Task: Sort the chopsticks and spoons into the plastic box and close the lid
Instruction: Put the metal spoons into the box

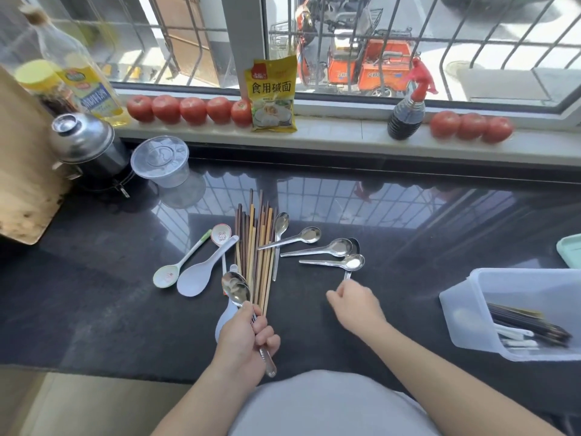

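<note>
Left hand clutching steel spoons, right hand at a spoon handle

The left hand [243,336] grips a bunch of metal spoons [236,291]; just beyond lie the chopsticks [255,247]. To its right, the right hand [355,305], fingers curled, meets a spoon handle [346,274]—hold unclear. Farther right sits the plastic box [471,313].

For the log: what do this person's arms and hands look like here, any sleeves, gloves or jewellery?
Both forearms are bare up to the bottom edge of the frame, with no sleeves in view. The left hand and right hand wear no gloves, and no rings, watch or bracelet show. The right hand is slightly motion-blurred. A light grey garment covers the torso between the arms.
</note>
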{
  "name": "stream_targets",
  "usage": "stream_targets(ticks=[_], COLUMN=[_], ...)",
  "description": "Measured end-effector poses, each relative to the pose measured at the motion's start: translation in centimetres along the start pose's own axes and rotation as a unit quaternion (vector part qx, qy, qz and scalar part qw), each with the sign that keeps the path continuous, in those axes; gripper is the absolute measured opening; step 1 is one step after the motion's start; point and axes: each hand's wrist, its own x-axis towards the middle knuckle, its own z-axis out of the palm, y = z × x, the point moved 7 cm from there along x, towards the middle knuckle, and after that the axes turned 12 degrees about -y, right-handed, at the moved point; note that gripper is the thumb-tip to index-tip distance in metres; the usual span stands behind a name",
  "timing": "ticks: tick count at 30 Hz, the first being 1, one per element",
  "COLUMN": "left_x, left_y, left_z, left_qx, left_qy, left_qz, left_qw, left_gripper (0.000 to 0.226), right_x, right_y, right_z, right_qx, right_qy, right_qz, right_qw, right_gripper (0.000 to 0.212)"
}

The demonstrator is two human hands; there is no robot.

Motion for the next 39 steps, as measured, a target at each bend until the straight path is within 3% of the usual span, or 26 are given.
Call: stream_targets(ticks=[4,10,16,18,21,24,28,34,39], left_x=[-0.4,-0.7,-0.2,-0.2,-0.1,-0.1,-0.7,-0.6,-0.4], left_y=[-0.1,-0.4,-1.4,-1.5,-1.2,-1.3,-1.9,-2.3,-2.3], left_z=[-0.7,-1.0,-0.2,0.7,2.2,4.0,6.2,4.7,3.7], left_qx=[0.011,0.026,0.059,0.084,0.122,0.134,0.131,0.094,0.136], left_qy=[0.010,0.010,-0.025,-0.049,-0.065,-0.085,-0.122,-0.112,-0.122], left_qz=[-0.009,-0.023,-0.045,-0.033,-0.002,-0.001,-0.021,-0.050,-0.068], left_qw=[1.000,0.999,0.997,0.995,0.990,0.987,0.984,0.988,0.981], left_gripper=[0.036,0.035,0.033,0.033,0.036,0.037,0.040,0.040,0.039], right_x=[3.1,4.9,1.4,-0.1,-2.7,-5.1,-6.4,-8.0,-8.3], right_y=[2.1,3.7,7.4,6.6,1.8,-2.7,-5.3,-6.7,-6.7], right_z=[-2.0,-0.9,-5.6,-6.9,-5.7,-1.5,1.5,3.2,4.3], right_qx=[-0.043,0.037,0.121,0.152,0.189,0.118,0.015,-0.155,-0.201], right_qy=[0.072,0.053,0.187,0.220,0.123,-0.019,-0.056,-0.102,-0.171], right_qz=[0.081,0.111,0.107,0.066,-0.060,-0.121,-0.160,-0.217,-0.266], right_qw=[0.993,0.992,0.969,0.961,0.972,0.985,0.985,0.958,0.927], right_gripper=[0.046,0.019,0.016,0.019,0.024,0.024,0.022,0.020,0.021])
